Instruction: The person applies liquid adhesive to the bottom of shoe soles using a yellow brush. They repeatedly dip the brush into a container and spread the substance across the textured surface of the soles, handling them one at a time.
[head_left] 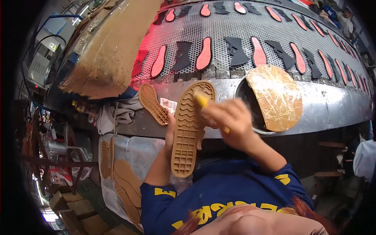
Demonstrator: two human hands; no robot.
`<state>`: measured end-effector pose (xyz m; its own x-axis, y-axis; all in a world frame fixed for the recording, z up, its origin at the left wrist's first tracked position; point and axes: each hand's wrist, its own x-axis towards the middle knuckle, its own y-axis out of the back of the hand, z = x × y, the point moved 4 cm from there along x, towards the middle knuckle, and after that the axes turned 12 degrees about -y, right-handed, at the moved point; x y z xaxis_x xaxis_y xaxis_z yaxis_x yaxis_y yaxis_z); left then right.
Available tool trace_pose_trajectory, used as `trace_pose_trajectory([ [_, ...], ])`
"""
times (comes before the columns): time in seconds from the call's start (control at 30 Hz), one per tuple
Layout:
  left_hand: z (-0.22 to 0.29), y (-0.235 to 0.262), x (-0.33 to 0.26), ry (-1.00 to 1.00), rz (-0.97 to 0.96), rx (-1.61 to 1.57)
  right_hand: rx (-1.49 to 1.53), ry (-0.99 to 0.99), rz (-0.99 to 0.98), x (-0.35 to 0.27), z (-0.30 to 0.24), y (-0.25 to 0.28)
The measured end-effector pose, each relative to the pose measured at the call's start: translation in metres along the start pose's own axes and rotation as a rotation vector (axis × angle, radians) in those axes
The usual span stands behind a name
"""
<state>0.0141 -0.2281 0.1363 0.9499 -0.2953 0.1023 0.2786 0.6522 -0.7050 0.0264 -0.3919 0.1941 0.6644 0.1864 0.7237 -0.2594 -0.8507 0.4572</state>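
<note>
A tan shoe sole (185,133) with a wavy and gridded tread is held upright in front of my chest. My left hand (170,132) grips it from behind, its thumb at the left edge and fingertips showing past the right edge. My right hand (232,119) is closed round a yellow-handled brush (202,100), whose blurred pale tip is at the upper part of the sole. Just beyond my left hand, a second tan sole (150,100) lies on the metal ledge beside a small pale piece (168,104).
A round pot (244,100), partly covered by a tape-wrapped brown board (276,98), stands right. Beyond, a mesh conveyor (184,29) carries pink-topped soles (203,53) and black uppers (237,51). Cardboard (113,43), a grey cloth (121,113) and more soles (127,176) are at left.
</note>
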Motion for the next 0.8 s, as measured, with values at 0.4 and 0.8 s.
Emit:
trace_pose_trajectory([
  [0.4,-0.015,-0.004,0.006,0.086,-0.121,-0.083,0.021,-0.021,0.066,-0.013,0.0,0.019],
  [0.8,-0.015,0.01,0.005,0.056,0.127,-0.05,0.267,-0.082,-0.232,-0.017,0.001,0.006],
])
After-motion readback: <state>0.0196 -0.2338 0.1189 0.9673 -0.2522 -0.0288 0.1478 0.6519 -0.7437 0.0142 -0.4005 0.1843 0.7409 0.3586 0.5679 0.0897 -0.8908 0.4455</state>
